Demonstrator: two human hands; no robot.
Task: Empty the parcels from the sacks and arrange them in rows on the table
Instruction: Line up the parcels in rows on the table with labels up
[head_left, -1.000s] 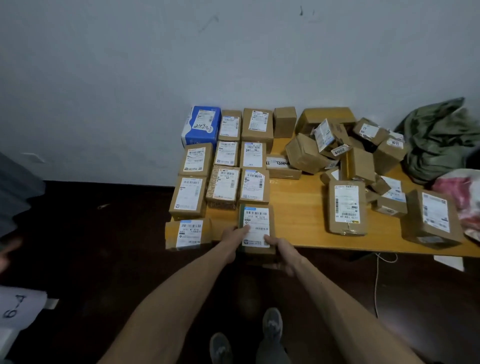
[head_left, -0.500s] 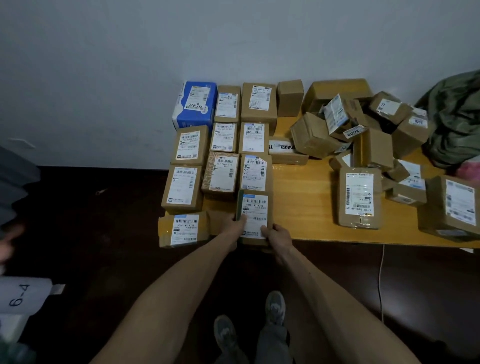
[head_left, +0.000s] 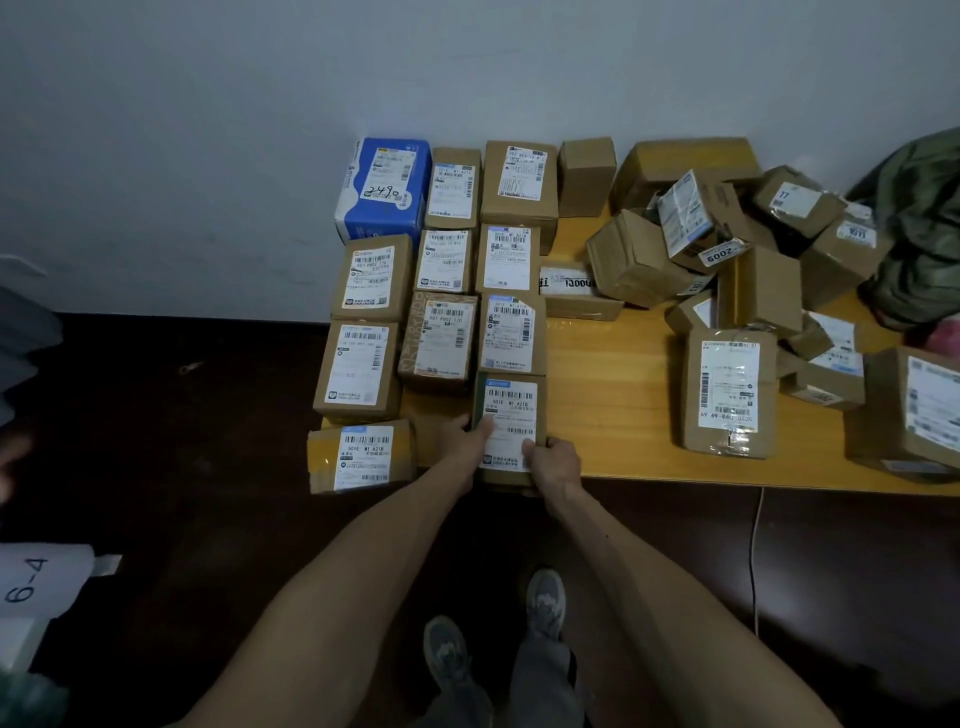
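1. Step in hand, as I judge it: seating the near parcel (head_left: 511, 415) label up at the near end of the 3rd column from the left, by the table (head_left: 618, 410) edge.
2. Grip: left hand (head_left: 467, 441) holds its near-left corner, thumb on the label. Right hand (head_left: 553, 460) holds the near-right corner, fingers curled onto the label.
3. Slide it far-ward till it butts the parcel behind (head_left: 511, 332). They look touching or nearly so.
4. Its near end seems to overhang the edge, so get most of the box on the wood before letting go.
5. Square its sides w/ the column.
6. Keep the left forearm off the yellow-taped parcel (head_left: 361, 457) near left, which also overhangs.
7. Next pick is prob. from the jumbled pile (head_left: 691, 244) far right.
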